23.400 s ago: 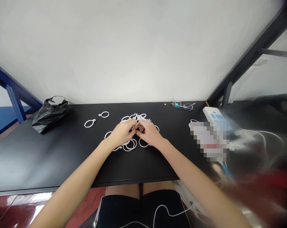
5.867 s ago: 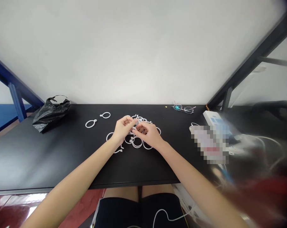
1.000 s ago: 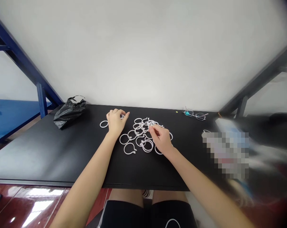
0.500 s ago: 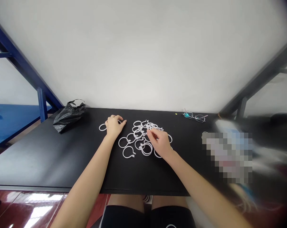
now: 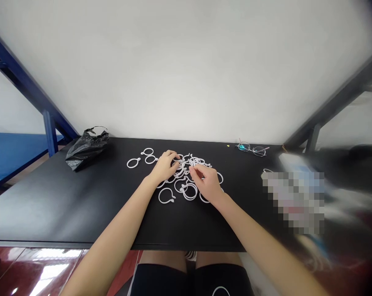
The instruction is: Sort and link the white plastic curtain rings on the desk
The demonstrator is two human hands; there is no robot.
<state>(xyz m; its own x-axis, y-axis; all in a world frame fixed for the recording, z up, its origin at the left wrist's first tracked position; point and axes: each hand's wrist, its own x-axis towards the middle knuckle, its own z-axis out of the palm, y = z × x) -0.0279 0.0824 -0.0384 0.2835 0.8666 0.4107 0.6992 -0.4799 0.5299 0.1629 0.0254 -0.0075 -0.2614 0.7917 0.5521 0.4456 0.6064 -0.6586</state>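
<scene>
Several white rings with small clasps lie in a loose pile (image 5: 189,191) at the middle of the black table (image 5: 90,201). Three more rings (image 5: 133,163) lie apart, left of the pile. My left hand (image 5: 165,166) is over the pile's left edge, thumb and fingers spread apart around rings there; no ring is clearly gripped. On the right side of the pile, my right hand (image 5: 207,182) has its thumb and fingertips pinched together. Whatever it may hold is too small to make out among the rings behind it.
A crumpled black plastic bag (image 5: 88,148) sits at the back left. Eyeglasses (image 5: 251,149) lie at the back right, near a small yellow bit (image 5: 228,146). Blurred, pixelated packaging (image 5: 297,197) covers the right end. Another ring (image 5: 221,291) is on my lap.
My left hand has moved right, from the separate rings to the pile's left edge, uncovering the three rings. My right hand has hardly moved.
</scene>
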